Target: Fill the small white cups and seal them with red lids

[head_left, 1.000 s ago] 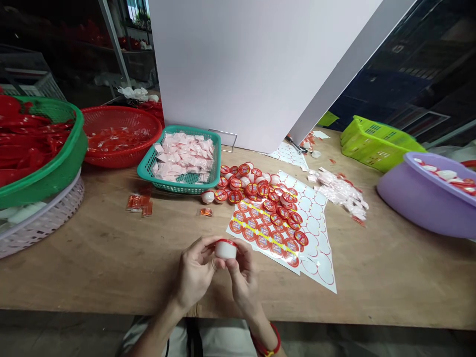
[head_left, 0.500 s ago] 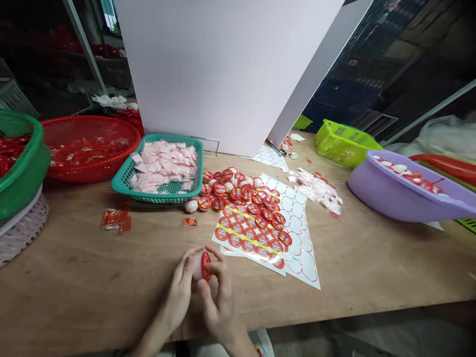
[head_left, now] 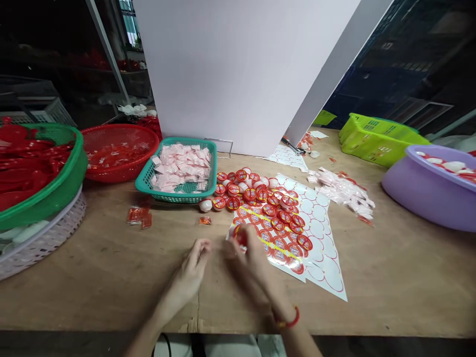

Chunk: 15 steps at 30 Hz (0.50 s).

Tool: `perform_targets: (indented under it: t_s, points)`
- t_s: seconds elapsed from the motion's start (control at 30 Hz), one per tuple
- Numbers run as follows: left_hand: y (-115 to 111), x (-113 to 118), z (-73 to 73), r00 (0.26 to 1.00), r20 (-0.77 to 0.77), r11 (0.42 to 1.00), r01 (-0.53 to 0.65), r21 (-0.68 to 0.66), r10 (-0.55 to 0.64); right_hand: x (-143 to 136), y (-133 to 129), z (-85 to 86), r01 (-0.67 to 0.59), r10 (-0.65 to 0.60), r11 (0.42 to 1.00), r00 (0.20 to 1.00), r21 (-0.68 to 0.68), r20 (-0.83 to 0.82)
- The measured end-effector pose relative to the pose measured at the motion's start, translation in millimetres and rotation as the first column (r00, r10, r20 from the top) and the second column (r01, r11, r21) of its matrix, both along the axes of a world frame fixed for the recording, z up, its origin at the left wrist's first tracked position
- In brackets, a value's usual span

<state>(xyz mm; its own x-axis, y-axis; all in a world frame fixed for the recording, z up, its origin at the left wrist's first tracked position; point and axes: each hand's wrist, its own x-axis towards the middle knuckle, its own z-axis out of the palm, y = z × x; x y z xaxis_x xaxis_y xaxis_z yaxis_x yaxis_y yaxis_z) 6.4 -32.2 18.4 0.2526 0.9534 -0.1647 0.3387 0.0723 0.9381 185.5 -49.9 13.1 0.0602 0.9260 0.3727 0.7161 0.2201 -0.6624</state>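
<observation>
My right hand [head_left: 251, 255], smeared by motion, is closed round a small round white tub with a red lid [head_left: 240, 235], above the left edge of the sticker sheet [head_left: 279, 243]. To its left, my left hand [head_left: 194, 264] is held above the bare wood with its fingers curled together; nothing shows in them. Beyond the hands lies a heap of similar white tubs with red labelled lids [head_left: 251, 194], partly on the sheet of round red stickers. A small clear packet with orange-red contents [head_left: 205, 220] lies between the left hand and the heap.
A teal basket [head_left: 174, 197] holds pale pink packets. At left stand a red basket [head_left: 121, 171] and a green basket [head_left: 48, 198] of red items. Pink packets [head_left: 344, 192], a lime basket [head_left: 375, 146] and a purple basin [head_left: 427, 198] are at right. A white board [head_left: 238, 74] stands behind.
My hands have parted. The right hand has carried the tub up and to the right, towards the sticker sheet; the left has let go of it. The whole view has shifted somewhat.
</observation>
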Motion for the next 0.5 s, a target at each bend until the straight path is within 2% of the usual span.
perform_targets:
  t_s: [0.07,0.1,0.17,0.23,0.37,0.5]
  points:
    - [15.6,-4.9,1.2,0.985,-0.157,0.976,-0.038,0.213,0.072,31.8,27.6,-5.8,0.207,-0.204,0.978,0.971,-0.016,0.122]
    - [22.8,-8.3,1.9,0.971,-0.224,0.956,-0.016,0.292,0.085,45.6,39.9,-8.5,0.227,-0.222,0.974,0.966,-0.021,0.135]
    - [33.6,-17.7,2.4,0.941,-0.329,0.92,0.055,0.389,0.083,65.4,58.5,-13.1,0.227,-0.222,0.974,0.965,-0.018,0.141]
    - [39.4,-31.9,1.7,0.912,-0.393,0.896,0.076,0.437,0.114,74.9,68.3,-17.9,0.192,-0.191,0.981,0.974,0.0,0.124]
    - [47.0,-70.0,2.7,0.863,-0.427,0.863,-0.019,0.505,0.268,79.8,75.0,-31.8,0.19,-0.19,0.982,0.966,0.019,0.175]
    - [65.5,-105.4,16.4,0.843,-0.408,0.814,-0.06,0.578,0.351,85.4,84.5,-45.7,0.213,-0.196,0.977,0.938,-0.028,0.286]
